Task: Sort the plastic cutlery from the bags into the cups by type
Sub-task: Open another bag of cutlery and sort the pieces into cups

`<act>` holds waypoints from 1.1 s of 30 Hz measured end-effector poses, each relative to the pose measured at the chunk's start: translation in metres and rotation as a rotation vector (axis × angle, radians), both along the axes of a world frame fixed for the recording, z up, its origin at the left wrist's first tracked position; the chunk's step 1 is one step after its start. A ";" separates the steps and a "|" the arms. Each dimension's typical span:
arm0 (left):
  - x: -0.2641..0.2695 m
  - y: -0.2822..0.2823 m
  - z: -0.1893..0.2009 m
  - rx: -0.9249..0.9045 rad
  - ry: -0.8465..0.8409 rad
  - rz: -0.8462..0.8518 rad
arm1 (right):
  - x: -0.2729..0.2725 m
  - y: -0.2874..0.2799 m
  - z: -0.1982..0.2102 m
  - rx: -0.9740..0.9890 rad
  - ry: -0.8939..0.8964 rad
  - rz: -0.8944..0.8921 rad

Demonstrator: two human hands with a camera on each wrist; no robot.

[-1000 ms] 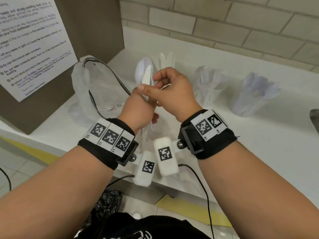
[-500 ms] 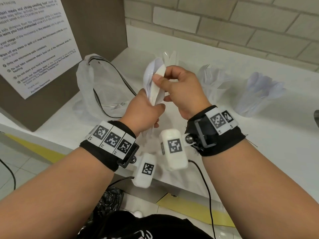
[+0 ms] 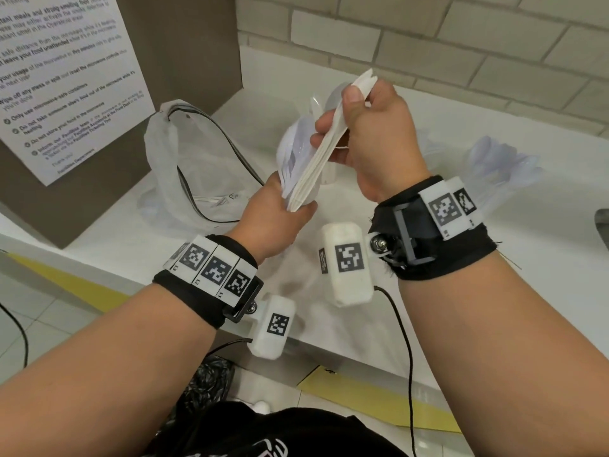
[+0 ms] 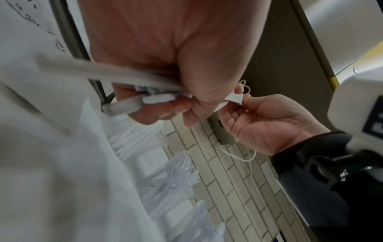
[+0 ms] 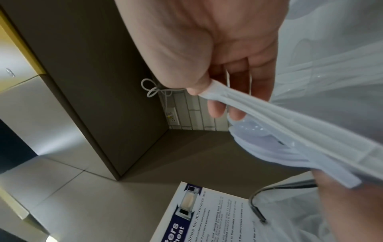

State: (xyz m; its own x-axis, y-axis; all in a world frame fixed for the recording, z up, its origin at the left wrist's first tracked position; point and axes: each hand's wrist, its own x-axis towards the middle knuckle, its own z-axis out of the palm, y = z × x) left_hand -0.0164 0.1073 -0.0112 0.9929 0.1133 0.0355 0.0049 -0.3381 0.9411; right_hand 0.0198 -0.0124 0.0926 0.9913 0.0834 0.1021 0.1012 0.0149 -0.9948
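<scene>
Both hands hold one bundle of white plastic cutlery (image 3: 318, 159) above the counter. My left hand (image 3: 296, 209) grips its lower end, where spoon bowls (image 3: 295, 150) fan out. My right hand (image 3: 342, 117) pinches the upper ends of several flat handles (image 5: 219, 96) between thumb and fingers. In the left wrist view, handle ends (image 4: 128, 104) poke out under my left hand's fingers. Three clear cups stand behind: knives (image 4: 132, 142), forks (image 4: 176, 170), and spoons (image 3: 504, 169). Which kind of piece the flat handles are is hidden.
A clear plastic bag (image 3: 184, 166) with a black cable over it lies on the white counter (image 3: 527, 291) at the left, and a fork shows inside it. A brown box with a printed notice (image 3: 66, 77) stands at the far left. A brick wall closes the back.
Both hands have risen with the bundle. My right hand has slid up along the handles and away from the left, so the stack now stretches longer between them.
</scene>
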 end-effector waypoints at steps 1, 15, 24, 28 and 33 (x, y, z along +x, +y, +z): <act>0.000 -0.001 -0.001 0.020 -0.030 -0.007 | 0.000 0.000 -0.003 0.003 0.004 0.007; 0.004 0.010 0.000 0.129 -0.114 -0.065 | 0.000 -0.001 -0.015 0.167 -0.057 0.038; 0.008 0.015 0.000 0.189 -0.041 -0.097 | 0.010 -0.009 -0.005 0.283 -0.084 -0.051; 0.011 0.017 0.001 -0.352 0.071 0.042 | 0.011 -0.013 -0.001 0.362 -0.088 -0.042; 0.016 0.021 0.018 -0.752 0.107 0.059 | 0.002 -0.004 -0.019 0.115 0.036 0.033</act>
